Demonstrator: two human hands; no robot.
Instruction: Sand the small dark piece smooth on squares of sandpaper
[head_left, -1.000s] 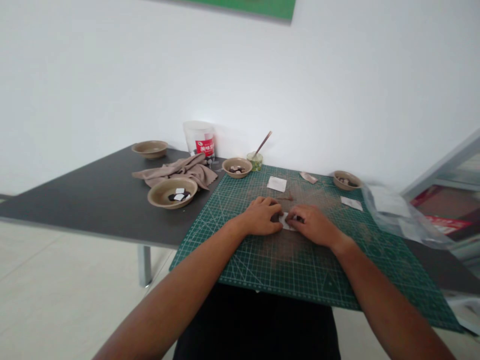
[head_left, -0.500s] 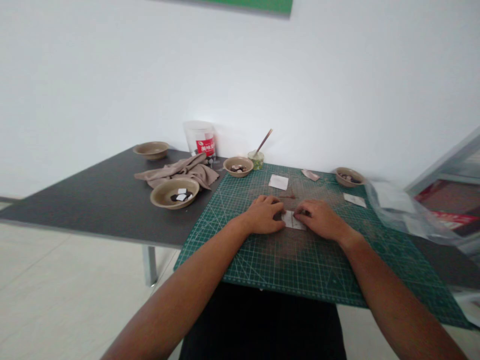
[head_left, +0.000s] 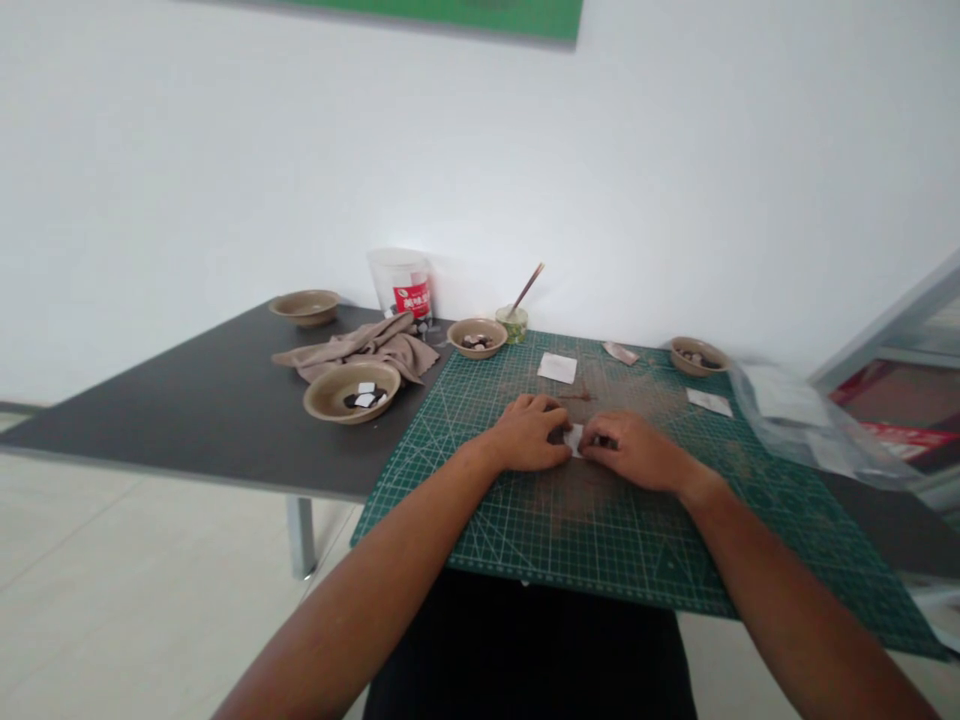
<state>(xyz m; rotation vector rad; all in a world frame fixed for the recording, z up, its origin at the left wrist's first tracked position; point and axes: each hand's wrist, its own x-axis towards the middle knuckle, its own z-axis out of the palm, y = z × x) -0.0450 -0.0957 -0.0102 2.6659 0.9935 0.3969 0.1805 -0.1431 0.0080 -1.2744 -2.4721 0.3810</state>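
A small sheet of white paper (head_left: 575, 440) lies on the green cutting mat (head_left: 499, 520) between my hands, with only a narrow strip showing. My left hand (head_left: 529, 432) grips its left side, fingers bent around the edge. At the opposite side, my right hand (head_left: 626, 450) pinches the paper between thumb and fingers. The parts under both hands are hidden. Just beyond them a brown smear (head_left: 577, 396) marks the mat, and another white paper square (head_left: 557, 368) lies flat behind it.
Bowls with small pieces stand at the mat's back left (head_left: 478, 338) and back right (head_left: 699, 356). A brush (head_left: 528, 288) leans in a small cup (head_left: 512, 325). Left are a cloth (head_left: 367, 345), a bowl (head_left: 352, 392) and a plastic tub (head_left: 403, 280). A clear bag (head_left: 814, 430) lies right.
My right hand has moved slightly left, closer to my left hand. Less of the paper shows between them, and its right part appears folded over. My left hand has barely moved.
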